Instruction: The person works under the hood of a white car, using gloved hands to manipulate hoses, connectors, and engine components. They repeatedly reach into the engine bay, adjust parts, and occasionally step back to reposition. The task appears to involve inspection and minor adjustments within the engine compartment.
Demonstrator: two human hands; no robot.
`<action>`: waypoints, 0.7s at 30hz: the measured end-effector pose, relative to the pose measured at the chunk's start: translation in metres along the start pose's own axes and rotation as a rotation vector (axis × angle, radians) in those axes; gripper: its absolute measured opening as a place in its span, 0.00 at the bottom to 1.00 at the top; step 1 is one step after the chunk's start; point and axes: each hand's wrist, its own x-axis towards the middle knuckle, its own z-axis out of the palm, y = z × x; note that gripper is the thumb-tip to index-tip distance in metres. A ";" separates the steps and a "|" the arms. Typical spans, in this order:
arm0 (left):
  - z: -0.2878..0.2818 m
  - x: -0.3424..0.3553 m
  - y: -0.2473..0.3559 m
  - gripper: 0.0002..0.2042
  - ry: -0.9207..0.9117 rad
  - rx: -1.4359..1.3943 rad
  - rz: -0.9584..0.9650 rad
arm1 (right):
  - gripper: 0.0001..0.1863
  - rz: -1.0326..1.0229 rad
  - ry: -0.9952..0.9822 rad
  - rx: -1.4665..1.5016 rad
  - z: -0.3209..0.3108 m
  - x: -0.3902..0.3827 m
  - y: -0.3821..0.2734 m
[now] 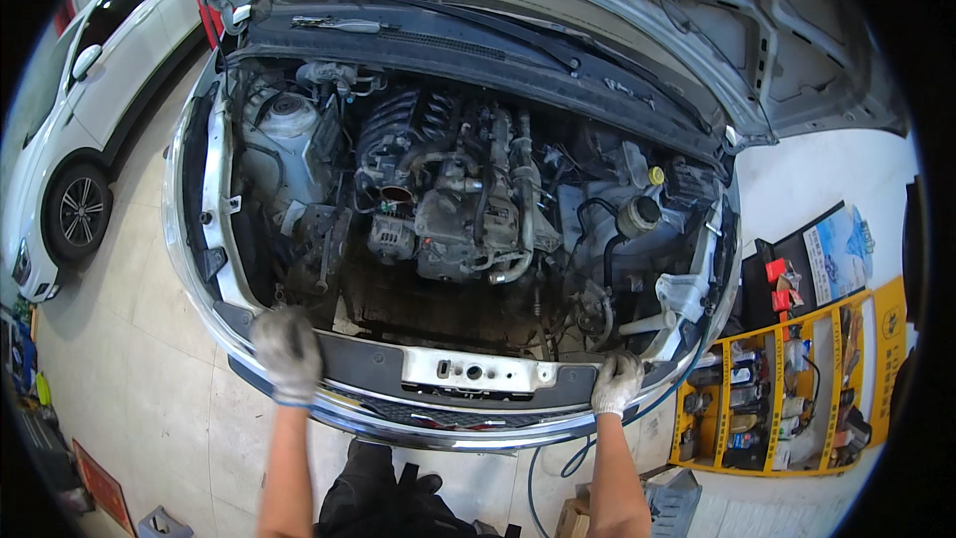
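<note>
Left gloved hand (287, 351) is motion-blurred at the left end of the front panel (458, 360); can't tell its grip. Right gloved hand (617, 385) is on the panel's right end, fingers bent at the edge; can't tell if clenched. Panel spans the car's nose. Grimy engine (463, 224) sits beyond it, under the raised hood (802, 65).

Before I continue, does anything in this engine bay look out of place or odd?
Yes: a silver, tool-like metal piece lies on the black windshield cowl, seemingly loose. A round opening on the engine stands uncovered, perhaps disconnected.
</note>
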 end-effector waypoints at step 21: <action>-0.266 0.171 0.010 0.18 -1.206 -1.068 0.191 | 0.15 0.243 -0.080 0.087 0.018 -0.020 0.038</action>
